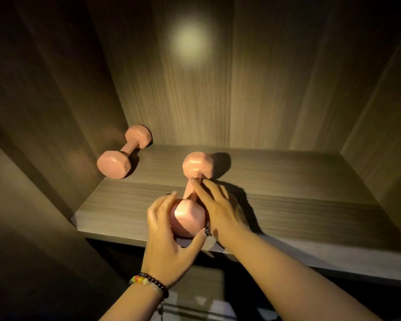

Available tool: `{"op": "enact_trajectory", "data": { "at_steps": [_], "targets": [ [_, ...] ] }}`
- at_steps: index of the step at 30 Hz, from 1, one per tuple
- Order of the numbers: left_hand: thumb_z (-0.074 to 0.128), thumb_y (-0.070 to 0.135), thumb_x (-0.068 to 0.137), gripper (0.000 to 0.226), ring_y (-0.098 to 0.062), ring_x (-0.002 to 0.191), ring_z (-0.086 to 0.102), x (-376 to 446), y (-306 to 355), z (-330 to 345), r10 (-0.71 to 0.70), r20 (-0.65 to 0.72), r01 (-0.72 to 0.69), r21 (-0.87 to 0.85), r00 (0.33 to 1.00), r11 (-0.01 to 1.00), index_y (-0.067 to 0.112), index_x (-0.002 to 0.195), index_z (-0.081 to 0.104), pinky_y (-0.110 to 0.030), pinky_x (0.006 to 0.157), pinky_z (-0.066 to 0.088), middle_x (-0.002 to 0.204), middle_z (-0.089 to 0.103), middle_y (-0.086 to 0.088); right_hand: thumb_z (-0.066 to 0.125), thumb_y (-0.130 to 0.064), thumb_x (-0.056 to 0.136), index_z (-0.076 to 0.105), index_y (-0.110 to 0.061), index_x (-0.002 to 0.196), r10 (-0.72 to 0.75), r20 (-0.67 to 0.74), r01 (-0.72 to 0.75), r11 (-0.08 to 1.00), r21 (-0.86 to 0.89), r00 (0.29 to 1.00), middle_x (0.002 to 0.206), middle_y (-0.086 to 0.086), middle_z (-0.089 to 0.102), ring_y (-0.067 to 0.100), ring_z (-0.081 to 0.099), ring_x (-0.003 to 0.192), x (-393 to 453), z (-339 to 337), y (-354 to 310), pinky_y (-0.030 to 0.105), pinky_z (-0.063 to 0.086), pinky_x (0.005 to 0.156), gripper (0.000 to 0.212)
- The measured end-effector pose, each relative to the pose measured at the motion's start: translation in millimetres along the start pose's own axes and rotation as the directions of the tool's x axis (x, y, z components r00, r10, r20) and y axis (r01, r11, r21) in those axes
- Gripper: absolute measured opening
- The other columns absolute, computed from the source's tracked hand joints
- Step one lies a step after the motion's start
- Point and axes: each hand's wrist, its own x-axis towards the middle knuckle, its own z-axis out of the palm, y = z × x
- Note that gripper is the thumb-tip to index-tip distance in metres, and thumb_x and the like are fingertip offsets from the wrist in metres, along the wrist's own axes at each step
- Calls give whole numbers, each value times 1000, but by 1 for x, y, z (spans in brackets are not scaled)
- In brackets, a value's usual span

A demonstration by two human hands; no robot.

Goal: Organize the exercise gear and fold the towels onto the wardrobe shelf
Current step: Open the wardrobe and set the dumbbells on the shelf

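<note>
Two pink dumbbells lie on the wooden wardrobe shelf [299, 205]. One dumbbell [123, 154] rests in the back left corner against the side wall. The other dumbbell [195, 188] lies near the shelf's front edge, pointing front to back. My left hand [164, 237] cups its near head, with fingers curved round the left side and the thumb under the front. My right hand [220, 207] lies along its right side, with straight fingers touching the handle. No towels are in view.
The wardrobe's wooden back wall [218, 89] and side walls [56, 100] enclose the shelf. A spot of light falls on the back wall. Below the shelf's front edge the space is dark. Beaded bracelets [148, 282] sit on my left wrist.
</note>
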Motion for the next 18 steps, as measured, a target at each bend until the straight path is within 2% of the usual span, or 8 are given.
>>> {"op": "enact_trajectory", "data": {
  "at_steps": [1, 2, 5, 7, 9, 12, 15, 18],
  "targets": [
    [70, 47, 70, 76, 3, 125, 35, 0, -3, -2, 9, -6, -9, 33, 1000, 999, 33, 137, 37, -1, 93, 34, 133, 33, 10, 68, -11, 82, 12, -39, 147, -39, 15, 41, 991, -126, 999, 148, -3, 25, 22, 26, 136, 4, 3, -2, 33, 33, 109, 90],
    [70, 46, 71, 72, -2, 127, 37, 1, -5, -5, 36, -4, -36, 67, 999, 997, 32, 136, 41, -1, 95, 32, 134, 35, 10, 69, -11, 81, 3, -42, 146, -53, 0, 52, 979, -195, 999, 152, -5, 18, 21, 24, 138, 7, 8, -4, 38, 31, 110, 98],
    [72, 36, 74, 64, -9, 131, 39, 9, -10, -13, 40, -1, -39, 87, 999, 995, 32, 133, 47, -5, 100, 30, 137, 41, 10, 57, -7, 88, 8, -43, 146, 89, -56, -94, 992, -79, 994, 154, -9, 23, 17, 24, 143, 15, 12, 1, 38, 29, 113, 84],
    [72, 31, 75, 65, -8, 134, 37, 17, -20, -18, 35, 1, -35, 110, 999, 993, 30, 134, 45, -12, 104, 30, 141, 41, 6, 48, -11, 94, 9, -38, 150, 123, -55, -127, 989, -76, 991, 157, -7, 20, 16, 16, 146, 20, 15, 4, 36, 20, 116, 73],
    [69, 32, 76, 67, -12, 136, 35, 28, -30, -26, 11, 12, -12, 154, 1000, 988, 24, 138, 44, -18, 107, 28, 144, 39, 0, 43, -19, 96, 10, -35, 152, 95, -40, -99, 988, -119, 995, 158, -5, 18, 15, 15, 146, 22, 16, 8, 35, 17, 116, 66],
    [70, 25, 78, 73, -18, 137, 31, 50, -48, -34, -34, 5, 31, 262, 999, 964, 15, 144, 39, -19, 107, 21, 147, 36, -5, 32, -26, 99, 12, -32, 152, 13, -7, -15, 978, -209, 1000, 158, -9, 18, 13, 13, 145, 24, 12, 11, 36, 12, 117, 57],
    [72, 14, 80, 79, -24, 138, 28, 72, -65, -41, -65, 21, 54, 332, 998, 942, 15, 148, 31, -28, 110, 19, 150, 31, -7, 31, -18, 99, 7, -32, 153, -19, 65, 36, 962, -272, 998, 160, -9, 12, 14, 6, 147, 35, 12, 3, 38, 7, 117, 61],
    [68, 15, 82, 79, -26, 139, 25, 87, -78, -41, -93, 10, 82, 386, 996, 919, 16, 149, 27, -32, 111, 19, 151, 28, -8, 38, -7, 95, 3, -30, 153, -61, 81, 80, 963, -256, 995, 161, -5, 6, 18, 2, 148, 58, 23, -19, 42, 8, 120, 72]
  ]
}}
